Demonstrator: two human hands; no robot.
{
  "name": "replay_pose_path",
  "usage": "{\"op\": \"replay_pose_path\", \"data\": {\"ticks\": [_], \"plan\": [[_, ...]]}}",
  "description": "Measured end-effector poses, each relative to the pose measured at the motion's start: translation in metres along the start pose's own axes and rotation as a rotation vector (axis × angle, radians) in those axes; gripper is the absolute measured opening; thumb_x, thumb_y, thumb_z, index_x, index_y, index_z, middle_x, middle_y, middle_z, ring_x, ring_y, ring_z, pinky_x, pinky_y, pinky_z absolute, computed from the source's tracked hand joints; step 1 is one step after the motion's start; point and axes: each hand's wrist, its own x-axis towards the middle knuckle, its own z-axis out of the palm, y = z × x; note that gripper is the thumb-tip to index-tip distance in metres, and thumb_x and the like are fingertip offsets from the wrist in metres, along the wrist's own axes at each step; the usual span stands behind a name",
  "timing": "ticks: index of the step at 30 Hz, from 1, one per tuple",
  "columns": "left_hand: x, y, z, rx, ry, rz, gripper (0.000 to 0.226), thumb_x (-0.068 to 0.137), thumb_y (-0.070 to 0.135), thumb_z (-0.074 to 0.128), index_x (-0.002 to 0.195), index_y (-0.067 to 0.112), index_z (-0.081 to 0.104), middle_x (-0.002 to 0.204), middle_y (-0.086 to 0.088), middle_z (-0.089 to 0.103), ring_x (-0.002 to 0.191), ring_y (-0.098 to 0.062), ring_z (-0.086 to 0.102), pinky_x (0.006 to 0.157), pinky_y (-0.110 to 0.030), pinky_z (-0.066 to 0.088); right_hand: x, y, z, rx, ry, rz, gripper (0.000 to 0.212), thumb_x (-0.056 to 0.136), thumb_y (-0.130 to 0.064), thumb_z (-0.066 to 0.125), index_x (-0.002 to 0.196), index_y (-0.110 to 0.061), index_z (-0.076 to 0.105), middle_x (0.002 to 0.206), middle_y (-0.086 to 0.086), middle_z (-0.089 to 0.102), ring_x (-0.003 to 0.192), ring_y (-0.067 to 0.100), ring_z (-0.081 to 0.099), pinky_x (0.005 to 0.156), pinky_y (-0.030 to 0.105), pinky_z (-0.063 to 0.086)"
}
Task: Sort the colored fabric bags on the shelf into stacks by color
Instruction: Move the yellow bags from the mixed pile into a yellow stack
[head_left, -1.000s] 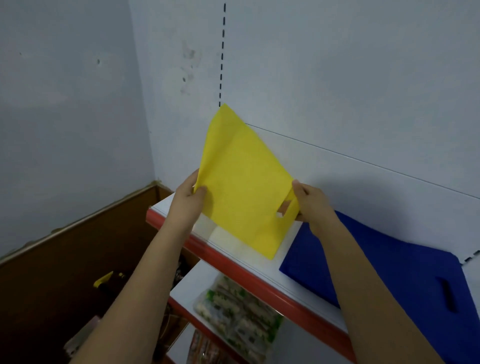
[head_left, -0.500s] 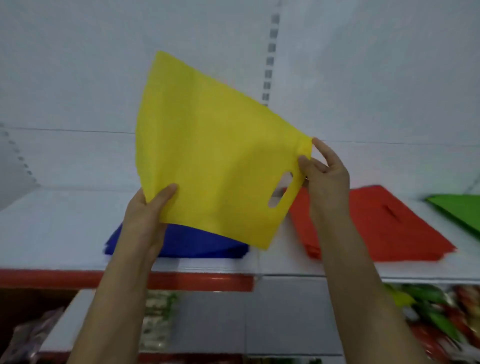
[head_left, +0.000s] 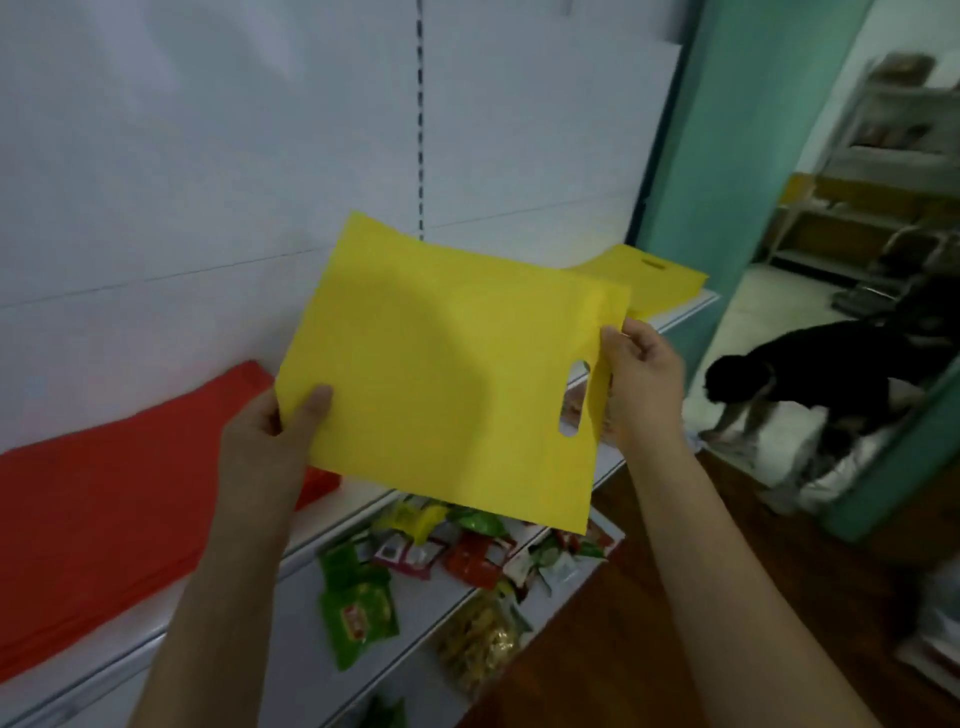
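Observation:
I hold a flat yellow fabric bag (head_left: 447, 374) up in front of the white shelf (head_left: 680, 314). My left hand (head_left: 270, 436) pinches its lower left corner, thumb on the front. My right hand (head_left: 641, 379) pinches the strip beside its cut-out handle. Behind it, at the shelf's right end, lies a stack of yellow bags (head_left: 654, 278). A stack of red bags (head_left: 98, 509) lies on the shelf to the left, partly behind my left arm.
Below the shelf, a lower shelf carries loose snack packets (head_left: 447, 551). A green wall (head_left: 727, 156) ends the shelving on the right. Beyond it a person in black (head_left: 810, 379) bends over the floor. Dark wooden flooring lies at lower right.
My view has swung right along the shelf: the blue stack has left the frame, the red stack now sits at left, and a yellow stack appears at right. Both hands kept hold of the yellow bag.

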Motion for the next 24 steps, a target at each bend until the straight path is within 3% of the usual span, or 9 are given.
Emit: {"op": "replay_pose_path", "data": {"ticks": [3, 5, 8, 11, 12, 16, 20, 22, 24], "plan": [[0.021, -0.009, 0.07, 0.083, -0.102, 0.002, 0.027, 0.092, 0.034, 0.068, 0.08, 0.01, 0.065, 0.074, -0.012, 0.063, 0.061, -0.005, 0.056, 0.061, -0.032, 0.041, 0.054, 0.021, -0.038, -0.076, 0.116, -0.014, 0.013, 0.097, -0.016, 0.059, 0.095, -0.017, 0.072, 0.068, -0.008, 0.066, 0.059, 0.007, 0.056, 0.055, 0.021, 0.046], [0.038, -0.016, 0.114, 0.138, -0.151, -0.008, 0.043, 0.091, 0.039, 0.069, 0.084, -0.003, 0.062, 0.084, -0.029, 0.059, 0.069, -0.022, 0.054, 0.062, -0.04, 0.04, 0.089, 0.039, -0.058, -0.121, 0.162, -0.005, 0.018, 0.096, -0.021, 0.061, 0.108, -0.014, 0.072, 0.085, -0.004, 0.073, 0.073, 0.012, 0.066, 0.067, 0.028, 0.055], [0.066, -0.023, 0.177, 0.15, -0.203, -0.023, 0.026, 0.092, 0.04, 0.067, 0.087, 0.015, 0.066, 0.092, -0.017, 0.067, 0.083, -0.034, 0.062, 0.073, -0.052, 0.05, 0.149, 0.065, -0.081, -0.13, 0.221, 0.017, 0.023, 0.096, -0.024, 0.062, 0.114, -0.014, 0.071, 0.098, 0.002, 0.074, 0.088, 0.022, 0.07, 0.081, 0.039, 0.059], [0.098, -0.031, 0.233, 0.201, -0.24, -0.013, 0.039, 0.093, 0.04, 0.065, 0.097, 0.002, 0.065, 0.095, -0.022, 0.065, 0.086, -0.04, 0.061, 0.073, -0.05, 0.049, 0.208, 0.08, -0.091, -0.171, 0.244, 0.021, 0.022, 0.099, -0.02, 0.058, 0.114, -0.012, 0.071, 0.089, 0.001, 0.072, 0.075, 0.017, 0.065, 0.066, 0.027, 0.055], [0.11, -0.033, 0.25, 0.218, -0.251, -0.005, 0.038, 0.093, 0.038, 0.065, 0.098, 0.0, 0.064, 0.094, -0.022, 0.065, 0.085, -0.04, 0.062, 0.072, -0.048, 0.049, 0.225, 0.085, -0.093, -0.203, 0.24, 0.023, 0.022, 0.099, -0.02, 0.057, 0.115, -0.013, 0.071, 0.087, 0.002, 0.072, 0.073, 0.019, 0.065, 0.065, 0.029, 0.055], [0.143, -0.031, 0.321, 0.271, -0.263, 0.035, 0.014, 0.094, 0.026, 0.065, 0.106, 0.019, 0.064, 0.092, 0.003, 0.065, 0.081, -0.015, 0.062, 0.074, -0.036, 0.05, 0.298, 0.107, -0.099, -0.263, 0.205, 0.045, 0.023, 0.099, -0.025, 0.056, 0.116, -0.016, 0.069, 0.088, 0.009, 0.071, 0.083, 0.032, 0.068, 0.079, 0.049, 0.058], [0.168, -0.041, 0.381, 0.374, -0.274, 0.033, 0.011, 0.093, 0.024, 0.066, 0.099, 0.016, 0.067, 0.09, -0.004, 0.068, 0.081, -0.023, 0.064, 0.069, -0.036, 0.051, 0.373, 0.134, -0.114, -0.332, 0.193, 0.035, 0.028, 0.099, -0.031, 0.054, 0.118, -0.015, 0.068, 0.084, 0.002, 0.072, 0.077, 0.019, 0.07, 0.08, 0.046, 0.058], [0.178, -0.048, 0.407, 0.4, -0.28, 0.033, 0.003, 0.094, 0.023, 0.065, 0.094, 0.02, 0.066, 0.087, 0.0, 0.068, 0.08, -0.02, 0.065, 0.066, -0.03, 0.048, 0.412, 0.146, -0.12, -0.338, 0.155, 0.037, 0.024, 0.101, -0.032, 0.051, 0.116, -0.018, 0.064, 0.081, -0.001, 0.07, 0.071, 0.014, 0.069, 0.077, 0.038, 0.056], [0.185, -0.054, 0.436, 0.406, -0.257, 0.041, 0.005, 0.095, 0.022, 0.063, 0.09, 0.023, 0.065, 0.086, 0.002, 0.069, 0.08, -0.02, 0.065, 0.07, -0.033, 0.05, 0.453, 0.155, -0.126, -0.375, 0.116, 0.004, 0.02, 0.102, -0.03, 0.05, 0.115, -0.019, 0.062, 0.083, 0.001, 0.069, 0.067, 0.009, 0.066, 0.071, 0.031, 0.052]]}}
